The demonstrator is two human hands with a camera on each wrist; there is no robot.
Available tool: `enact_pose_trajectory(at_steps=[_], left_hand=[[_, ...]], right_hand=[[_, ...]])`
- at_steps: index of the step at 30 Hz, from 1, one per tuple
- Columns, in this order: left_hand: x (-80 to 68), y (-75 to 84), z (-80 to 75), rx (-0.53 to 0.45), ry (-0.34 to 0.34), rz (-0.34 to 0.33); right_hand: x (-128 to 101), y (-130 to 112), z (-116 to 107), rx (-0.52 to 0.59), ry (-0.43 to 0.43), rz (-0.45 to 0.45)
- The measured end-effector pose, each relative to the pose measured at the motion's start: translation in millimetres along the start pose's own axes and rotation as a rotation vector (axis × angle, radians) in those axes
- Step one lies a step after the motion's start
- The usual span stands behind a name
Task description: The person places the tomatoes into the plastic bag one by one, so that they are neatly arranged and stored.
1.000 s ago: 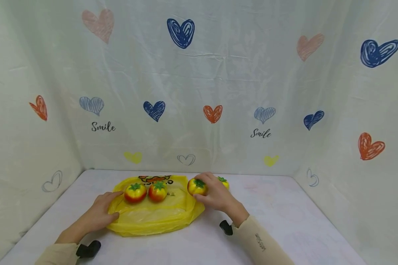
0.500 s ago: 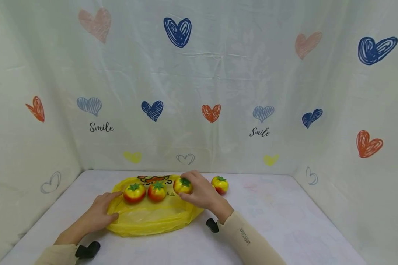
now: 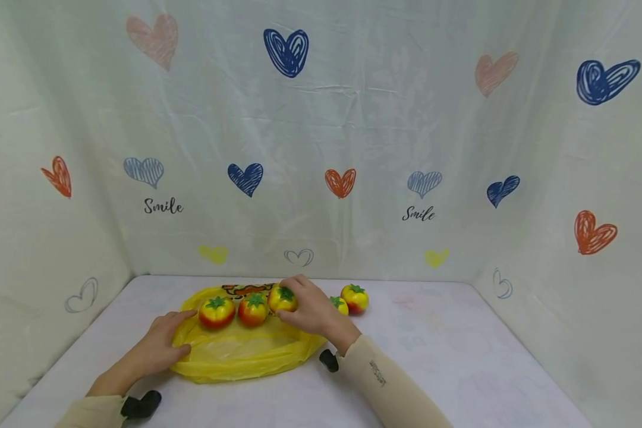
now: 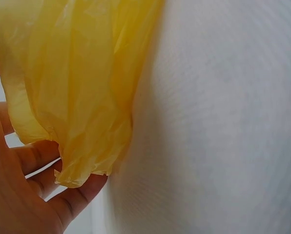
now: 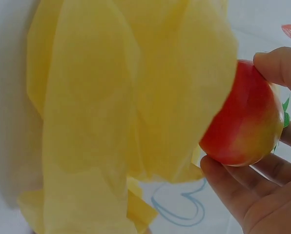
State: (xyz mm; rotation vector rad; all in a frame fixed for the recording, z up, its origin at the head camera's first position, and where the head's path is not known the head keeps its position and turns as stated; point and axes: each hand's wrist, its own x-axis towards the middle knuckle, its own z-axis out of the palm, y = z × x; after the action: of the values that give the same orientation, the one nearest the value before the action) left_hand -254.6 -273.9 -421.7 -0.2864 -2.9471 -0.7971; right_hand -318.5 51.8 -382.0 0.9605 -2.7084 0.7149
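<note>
My right hand (image 3: 312, 306) grips a glossy red-and-yellow toy tomato (image 3: 282, 299) with green leaves, over the right back part of a yellow plastic bag (image 3: 235, 348). In the right wrist view the fingers and thumb span this tomato (image 5: 248, 117), and the bag overlaps its side. Two more tomatoes, one on the left (image 3: 216, 312) and one in the middle (image 3: 253, 310), sit at the bag. At the bag's left rim, my left hand (image 3: 157, 345) holds the edge. The left wrist view shows its fingers (image 4: 72, 202) bent behind the yellow film.
Right of the bag stand two more tomatoes, one fully visible (image 3: 355, 299) and one partly hidden (image 3: 339, 305) by the right hand. A white cloth covers the table (image 3: 460, 356). White curtains (image 3: 380, 119) printed with hearts enclose the back and sides.
My right hand has carried its tomato leftward from the bag's right edge to beside the middle tomato. The two tomatoes on the right have come into view. My left hand stays at the bag.
</note>
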Motion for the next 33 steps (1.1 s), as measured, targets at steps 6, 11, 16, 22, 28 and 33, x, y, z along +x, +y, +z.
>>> enact_pose_trajectory(at_steps=[6,11,16,22,28,33], left_hand=[[-0.5,-0.9,0.1,-0.004,0.002,0.008],[-0.8,-1.4,0.7,-0.006,0.006,0.020],[-0.8,-0.7,0.3,-0.009,0.011,0.024],[-1.1,-1.2,0.4,-0.014,0.014,0.026],[-1.4,-1.3,0.3,-0.009,0.022,0.031],[-2.1,-0.8,0.0,-0.010,0.020,0.031]], right_hand=[[7,1,6,-0.003,-0.025,0.028],[11,5,9,-0.013,-0.044,0.051],[14,9,12,-0.023,-0.052,0.062],[17,14,17,-0.075,-0.055,0.048],[17,20,20,-0.159,-0.043,0.042],[17,23,23,-0.155,-0.047,0.056]])
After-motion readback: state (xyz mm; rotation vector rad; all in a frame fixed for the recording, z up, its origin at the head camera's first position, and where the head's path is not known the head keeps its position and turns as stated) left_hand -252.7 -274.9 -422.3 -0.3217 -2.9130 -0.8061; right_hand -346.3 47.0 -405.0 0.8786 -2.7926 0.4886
